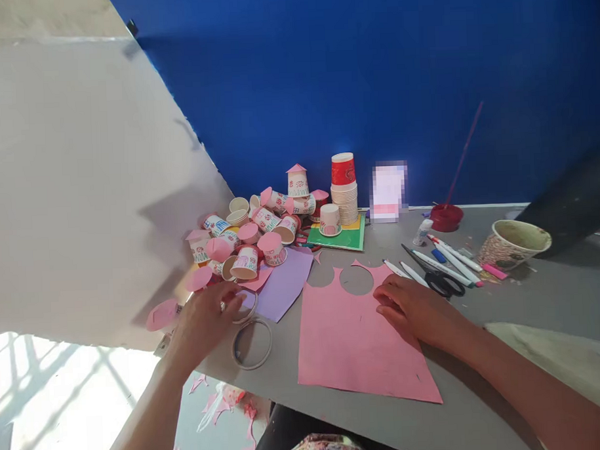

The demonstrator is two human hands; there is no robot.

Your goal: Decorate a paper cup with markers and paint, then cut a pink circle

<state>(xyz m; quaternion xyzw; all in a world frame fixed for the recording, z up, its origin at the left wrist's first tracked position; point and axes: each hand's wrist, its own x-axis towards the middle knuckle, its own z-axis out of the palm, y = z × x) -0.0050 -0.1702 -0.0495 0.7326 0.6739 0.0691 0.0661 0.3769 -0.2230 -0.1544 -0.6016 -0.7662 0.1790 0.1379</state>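
Observation:
My left hand [209, 317] is at the left side of the table, its thumb and fingers closed on the rim of a thin white ring [254, 308] that looks like a narrow tape roll. A second such ring [271, 347] lies flat just in front of it. On a sheet of pink paper [353, 341] rests my right hand [406, 303], fingers loosely bent over its upper right part and holding nothing. That sheet has round cutouts along its far edge. Purple paper [287, 281] lies between the rings and the sheet.
Decorated paper cups [245, 263] with pink cone tops pile up at the left. A cup stack [346, 200] stands behind a green book [340, 240]. Markers [453, 259], black scissors [444, 283], a red container [446, 216] and a large patterned cup [512, 247] are at the right.

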